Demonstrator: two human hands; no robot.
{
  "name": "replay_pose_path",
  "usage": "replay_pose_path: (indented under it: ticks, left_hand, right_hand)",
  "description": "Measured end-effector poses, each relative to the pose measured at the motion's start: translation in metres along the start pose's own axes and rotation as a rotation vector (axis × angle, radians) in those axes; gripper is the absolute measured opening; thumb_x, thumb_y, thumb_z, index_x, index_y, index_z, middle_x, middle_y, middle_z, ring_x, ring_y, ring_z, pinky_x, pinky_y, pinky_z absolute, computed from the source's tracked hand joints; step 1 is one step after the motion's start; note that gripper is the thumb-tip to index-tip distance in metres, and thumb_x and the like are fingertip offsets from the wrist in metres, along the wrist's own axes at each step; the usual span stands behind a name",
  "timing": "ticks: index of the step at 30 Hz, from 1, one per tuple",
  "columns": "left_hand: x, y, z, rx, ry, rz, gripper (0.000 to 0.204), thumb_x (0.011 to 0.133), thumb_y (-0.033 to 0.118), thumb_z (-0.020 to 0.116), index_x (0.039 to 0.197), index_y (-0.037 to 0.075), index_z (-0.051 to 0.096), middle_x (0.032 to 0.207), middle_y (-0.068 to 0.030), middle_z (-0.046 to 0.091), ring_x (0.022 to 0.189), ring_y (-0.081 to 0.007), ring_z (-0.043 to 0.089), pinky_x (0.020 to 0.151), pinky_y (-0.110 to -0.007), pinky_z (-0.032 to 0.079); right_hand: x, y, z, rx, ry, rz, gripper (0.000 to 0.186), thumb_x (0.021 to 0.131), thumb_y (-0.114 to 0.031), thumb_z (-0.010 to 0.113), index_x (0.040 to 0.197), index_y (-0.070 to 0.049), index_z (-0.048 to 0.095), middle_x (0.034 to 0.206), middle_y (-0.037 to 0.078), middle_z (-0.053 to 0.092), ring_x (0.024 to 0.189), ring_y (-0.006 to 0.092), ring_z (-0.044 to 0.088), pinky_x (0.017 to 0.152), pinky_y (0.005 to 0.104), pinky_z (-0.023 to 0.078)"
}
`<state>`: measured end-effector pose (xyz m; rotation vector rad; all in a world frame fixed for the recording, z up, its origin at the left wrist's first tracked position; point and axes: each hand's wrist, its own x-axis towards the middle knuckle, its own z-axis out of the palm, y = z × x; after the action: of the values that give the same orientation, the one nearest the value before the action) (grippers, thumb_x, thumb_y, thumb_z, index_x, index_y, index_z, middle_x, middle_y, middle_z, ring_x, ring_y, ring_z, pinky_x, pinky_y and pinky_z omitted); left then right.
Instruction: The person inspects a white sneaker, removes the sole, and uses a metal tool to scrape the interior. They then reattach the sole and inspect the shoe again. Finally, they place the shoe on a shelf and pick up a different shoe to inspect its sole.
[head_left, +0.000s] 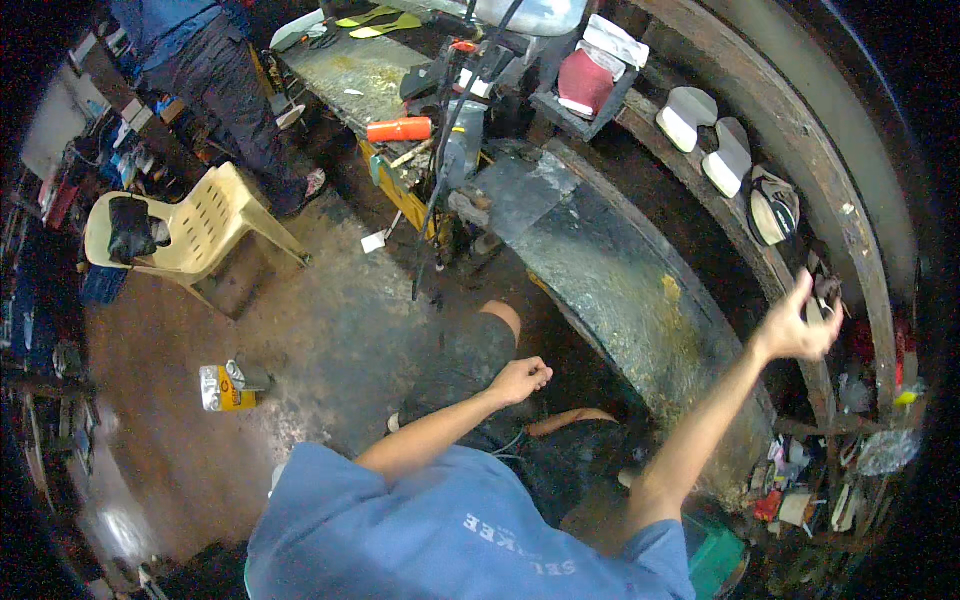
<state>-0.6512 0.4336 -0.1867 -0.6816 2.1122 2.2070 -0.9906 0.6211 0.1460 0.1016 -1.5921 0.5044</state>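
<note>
My right hand reaches out to the shelf on the right. Its thumb and fingers close around a small dark brown item with a pale edge; its kind is unclear. Just beyond it on the shelf sits a dark-and-cream shoe, with two pale grey shoe soles farther along. Over my lap, my left hand is closed, its fingers curled; whatever may be inside them is hidden. Between my lap and the shelf runs a long, worn dark bench.
A cream plastic chair with a black bag stands at left. On the floor is a yellow-and-silver can. An orange bottle lies on the far worktable. Another person stands at far left. Cluttered shelving is at lower right.
</note>
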Motion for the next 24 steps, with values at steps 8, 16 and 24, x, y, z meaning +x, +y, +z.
replay_pose_path:
  ticks: [8, 16, 24]
  left_hand:
    - [0.001, 0.014, 0.002, 0.26, -0.098, 0.027, 0.046, 0.101, 0.048, 0.068, 0.088, 0.004, 0.068, 0.081, -0.0103, 0.072, 0.072, -0.0215, 0.064, 0.071, -0.041, 0.051]
    - [-0.005, 0.018, 0.003, 0.209, -0.092, -0.075, 0.057, 0.103, 0.056, 0.061, 0.085, 0.002, 0.07, 0.078, -0.0076, 0.071, 0.073, -0.0208, 0.066, 0.072, -0.039, 0.052]
    - [0.001, 0.012, -0.001, 0.059, -0.099, -0.058, 0.037, 0.107, 0.034, 0.064, 0.088, 0.003, 0.066, 0.083, -0.0052, 0.071, 0.079, -0.013, 0.066, 0.077, -0.031, 0.052]
  right_hand:
    - [0.017, 0.132, -0.004, 0.046, -0.522, 0.288, 0.097, 0.071, -0.063, 0.092, 0.15, -0.023, 0.052, 0.139, 0.019, 0.067, 0.123, 0.0371, 0.067, 0.103, 0.0489, 0.052]
    - [0.024, 0.088, -0.008, 0.072, -0.497, 0.348, 0.075, 0.073, -0.049, 0.093, 0.133, -0.019, 0.061, 0.126, 0.013, 0.074, 0.114, 0.0334, 0.071, 0.099, 0.046, 0.054]
    - [0.013, -0.007, -0.02, 0.12, -0.488, 0.361, 0.071, 0.07, -0.034, 0.093, 0.129, -0.014, 0.059, 0.113, 0.02, 0.076, 0.108, 0.0409, 0.072, 0.097, 0.049, 0.055]
